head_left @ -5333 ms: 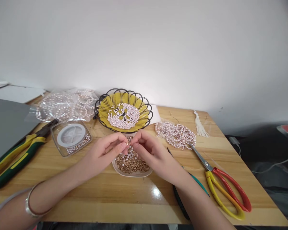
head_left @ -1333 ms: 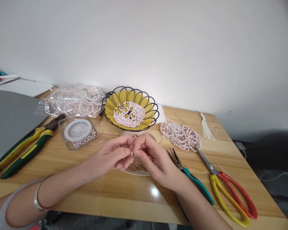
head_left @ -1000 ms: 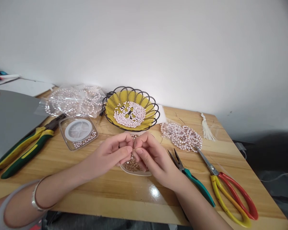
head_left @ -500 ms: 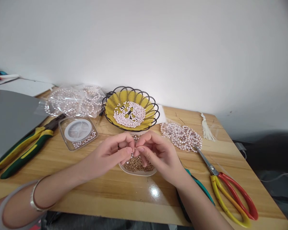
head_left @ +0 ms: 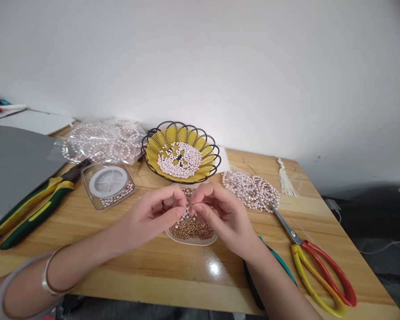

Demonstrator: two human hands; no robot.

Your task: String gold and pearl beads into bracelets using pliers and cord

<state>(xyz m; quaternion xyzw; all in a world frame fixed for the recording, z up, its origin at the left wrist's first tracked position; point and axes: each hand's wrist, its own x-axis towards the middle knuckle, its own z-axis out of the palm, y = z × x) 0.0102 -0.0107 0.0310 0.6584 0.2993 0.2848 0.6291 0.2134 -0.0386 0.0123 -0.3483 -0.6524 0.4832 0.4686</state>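
The tiny beads [head_left: 187, 210] sit pinched between your two hands, directly above the white dish [head_left: 190, 242] of gold beads. They are too small to make out further. Your left hand [head_left: 155, 214] and right hand [head_left: 225, 215] each have thumb and forefinger closed on them, tips meeting, other fingers curled. Just behind stands the wire basket [head_left: 153, 153] of pink pearls. Pearl strands [head_left: 251, 190] and scissors [head_left: 320, 275] lie to your right on the surface [head_left: 153, 266] — a cord spool box [head_left: 107, 182] and green pliers [head_left: 33, 206] to your left.
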